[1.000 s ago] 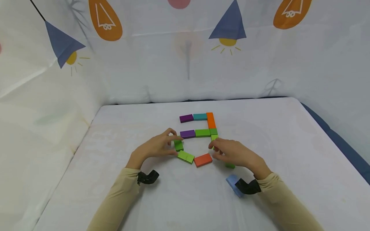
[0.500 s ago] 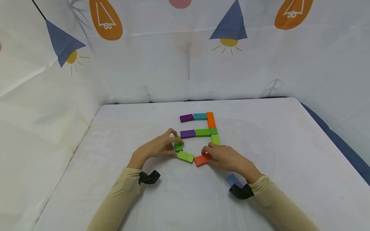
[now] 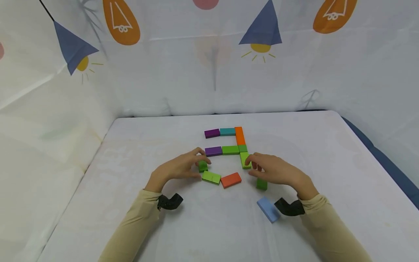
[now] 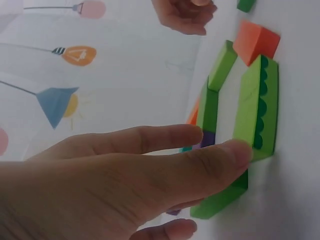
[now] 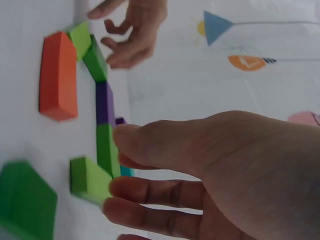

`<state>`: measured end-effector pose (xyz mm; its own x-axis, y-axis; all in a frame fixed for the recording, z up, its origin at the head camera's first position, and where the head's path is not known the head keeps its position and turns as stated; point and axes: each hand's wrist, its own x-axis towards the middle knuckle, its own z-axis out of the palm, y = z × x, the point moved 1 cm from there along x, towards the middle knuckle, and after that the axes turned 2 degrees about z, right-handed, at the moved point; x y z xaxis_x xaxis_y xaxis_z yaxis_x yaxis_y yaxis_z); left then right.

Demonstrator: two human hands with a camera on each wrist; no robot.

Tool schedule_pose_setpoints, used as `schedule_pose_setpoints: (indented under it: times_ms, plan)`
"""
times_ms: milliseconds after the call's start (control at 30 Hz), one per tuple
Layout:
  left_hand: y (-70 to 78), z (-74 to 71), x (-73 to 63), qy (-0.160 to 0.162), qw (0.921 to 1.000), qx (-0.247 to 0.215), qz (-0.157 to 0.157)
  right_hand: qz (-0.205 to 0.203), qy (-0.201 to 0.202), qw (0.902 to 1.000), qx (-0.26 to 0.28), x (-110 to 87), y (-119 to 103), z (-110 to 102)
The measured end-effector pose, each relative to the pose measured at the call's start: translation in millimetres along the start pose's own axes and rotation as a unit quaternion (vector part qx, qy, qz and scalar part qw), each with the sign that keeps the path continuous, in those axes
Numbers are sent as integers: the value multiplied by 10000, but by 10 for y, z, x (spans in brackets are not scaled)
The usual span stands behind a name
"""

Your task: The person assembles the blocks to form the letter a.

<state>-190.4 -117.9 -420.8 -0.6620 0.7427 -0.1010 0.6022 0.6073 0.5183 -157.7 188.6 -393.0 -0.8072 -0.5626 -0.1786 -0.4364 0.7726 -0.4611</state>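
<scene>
My left hand (image 3: 180,165) rests beside a green block (image 3: 203,167), its fingers loosely bent over it and gripping nothing. In the left wrist view its thumb overlaps the end of a light green block (image 4: 252,110) with a dark green scalloped edge. My right hand (image 3: 278,169) hovers at the right side of another light green block (image 3: 244,159); the right wrist view shows its fingers spread with nothing between them. A red-orange block (image 3: 231,180) lies between the hands, touching the scalloped block's corner. Under the right palm a darker green block (image 3: 261,184) is partly covered.
Beyond the hands, a purple block (image 3: 213,151) and a green block (image 3: 230,150) form a row. Farther back lie a dark purple block (image 3: 212,133), a teal block (image 3: 227,132) and an orange block (image 3: 240,135). A blue block (image 3: 268,209) lies near the right wrist.
My right hand first went left to the red-orange block, then let go and moved back right, uncovering the darker green and blue blocks. My left hand has barely moved.
</scene>
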Motion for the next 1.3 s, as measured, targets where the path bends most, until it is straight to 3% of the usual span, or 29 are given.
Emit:
schedule_pose_setpoints:
  times_ms: [133,267,433,533,800,1067,1300]
  plan:
    - [83,-12,20,50,9993,60,358,46,-40,10000,-2,-123,153,-55]
    - [142,13,24,-34,9989,184,422,183,-324,9993,100,-220,248,-88]
    - [218,131,104,41,9968,371,711,546,-888,9942,273,-277,280,-95]
    - [269,221,169,140,9935,554,988,550,-1019,9928,311,-265,271,-63]
    - [323,344,224,133,9879,890,1261,590,-1022,9927,234,-207,227,59]
    - [325,362,227,65,9870,1025,1239,642,-942,9934,137,-184,178,86]
    - [339,363,233,131,9865,1081,1222,581,-604,9965,-25,-137,198,104]
